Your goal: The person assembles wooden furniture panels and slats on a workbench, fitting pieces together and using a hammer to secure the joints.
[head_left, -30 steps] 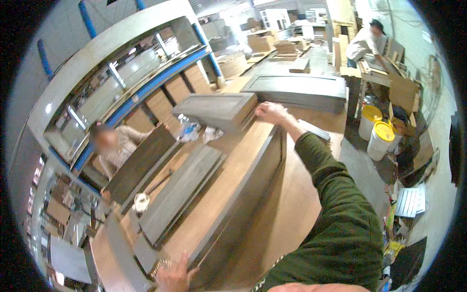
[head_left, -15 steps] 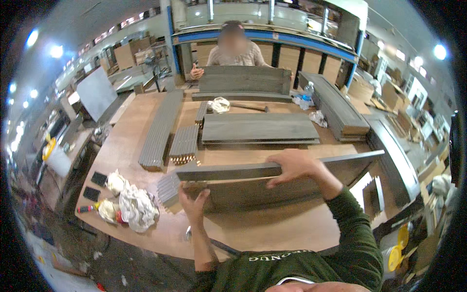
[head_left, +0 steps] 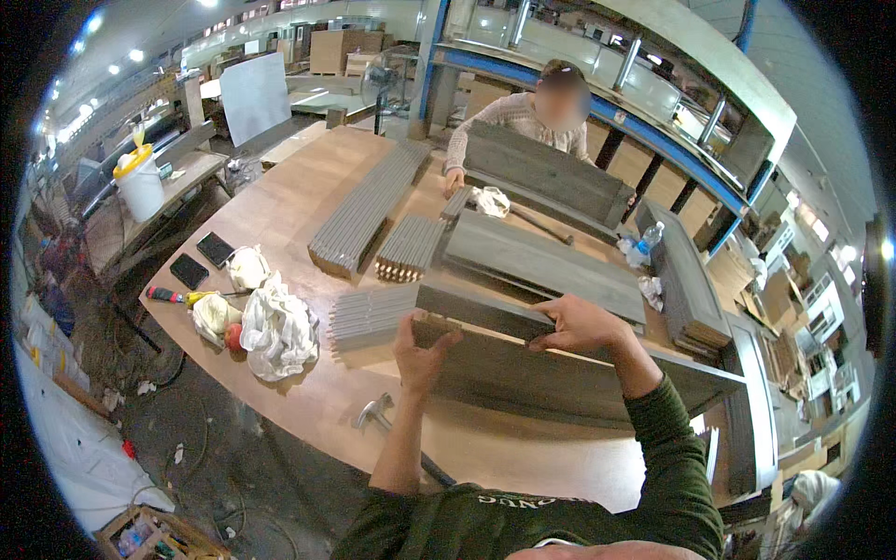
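A long dark-grey panel (head_left: 551,385) stands on its long edge before me, a narrower grey board (head_left: 485,311) running along its top side. My left hand (head_left: 425,359) grips the left end, thumb and fingers pinching the corner. Farther along, my right hand (head_left: 588,329) is closed over the narrower board, its thumb on the near side. Below my left hand lies a hammer (head_left: 375,411), its handle partly hidden by my forearm. Just left of the panel's end is a bundle of grey strips (head_left: 373,315). Flat grey boards (head_left: 546,261) lie behind the panel.
Across the wooden table (head_left: 266,201), a co-worker (head_left: 518,121) holds another grey panel (head_left: 546,168). Long strips (head_left: 369,210), short dowelled pieces (head_left: 411,247) and stacked boards (head_left: 686,289) surround the work. White cloths (head_left: 280,331), two phones (head_left: 189,271) and a screwdriver (head_left: 166,295) lie at the left.
The view has swung left and tilted. My hands keep their grip on the panel, which looks little changed. The co-worker's raised hand has come down beside the lower corner of their panel.
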Demonstrator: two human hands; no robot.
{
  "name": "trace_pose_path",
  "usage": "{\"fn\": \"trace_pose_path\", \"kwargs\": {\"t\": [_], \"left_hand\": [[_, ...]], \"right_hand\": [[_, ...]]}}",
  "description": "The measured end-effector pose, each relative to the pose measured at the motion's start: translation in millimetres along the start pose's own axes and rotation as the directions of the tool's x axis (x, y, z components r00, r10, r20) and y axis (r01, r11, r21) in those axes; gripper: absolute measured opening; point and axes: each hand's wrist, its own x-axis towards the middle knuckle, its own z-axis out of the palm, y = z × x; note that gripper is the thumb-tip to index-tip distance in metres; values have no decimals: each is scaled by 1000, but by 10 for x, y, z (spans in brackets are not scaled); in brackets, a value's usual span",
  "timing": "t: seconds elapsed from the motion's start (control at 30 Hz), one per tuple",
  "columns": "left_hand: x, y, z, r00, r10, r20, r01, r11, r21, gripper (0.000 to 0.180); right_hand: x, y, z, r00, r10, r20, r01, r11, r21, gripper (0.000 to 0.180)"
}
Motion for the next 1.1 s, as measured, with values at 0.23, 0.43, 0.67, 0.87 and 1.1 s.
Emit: {"fn": "trace_pose_path", "kwargs": {"t": [0.23,0.43,0.67,0.87,1.1], "left_hand": [[24,-201,30,999,-46,2,46,996,77,44],[-25,28,548,999,30,44,-34,995,93,51],[-126,-174,967,982,101,161,-118,988,101,54],[-161,-179,908,984,61,166,-82,989,123,53],[-155,-165,1047,976,81,203,-113,982,149,52]], "right_hand": [[20,182,13,994,-86,66,74,984,163,52],[-87,550,-53,998,61,15,-60,997,-53,57],[-240,354,-664,877,-133,-462,58,983,-173,78],[-237,-239,-978,412,-506,-757,514,816,-265,80],[329,229,-27,936,-105,-335,63,989,-134,82]]}}
